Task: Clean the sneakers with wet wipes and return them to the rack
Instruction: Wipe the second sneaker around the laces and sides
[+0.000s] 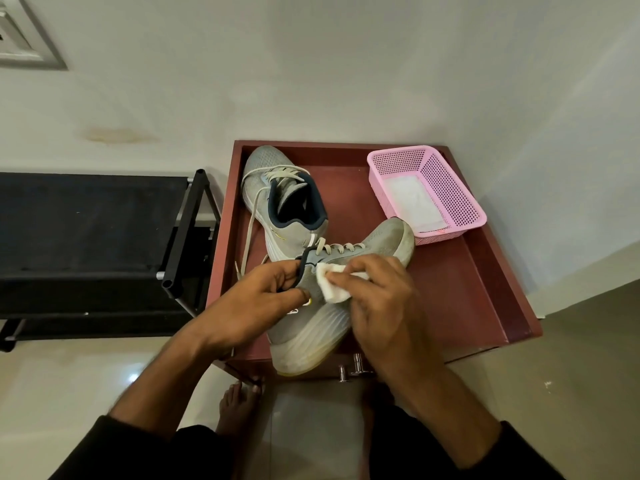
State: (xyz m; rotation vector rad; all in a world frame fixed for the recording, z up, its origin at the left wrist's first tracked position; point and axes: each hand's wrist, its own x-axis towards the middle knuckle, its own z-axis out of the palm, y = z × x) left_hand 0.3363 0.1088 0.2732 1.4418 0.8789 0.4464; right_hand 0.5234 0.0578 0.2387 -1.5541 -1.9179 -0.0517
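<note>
Left hand (256, 303) is pinching the dark collar of a grey mesh sneaker (343, 271), tilted on its side on the red-brown wooden surface (467, 289). Right hand (384, 299) is pressing a folded white wet wipe (330, 284) w/ curled fingers against its side. Second grey sneaker (277, 188) is lying behind, upright; pink plastic mesh basket (446, 188) to the right; black fabric shoe rack (104, 237) at left.
</note>
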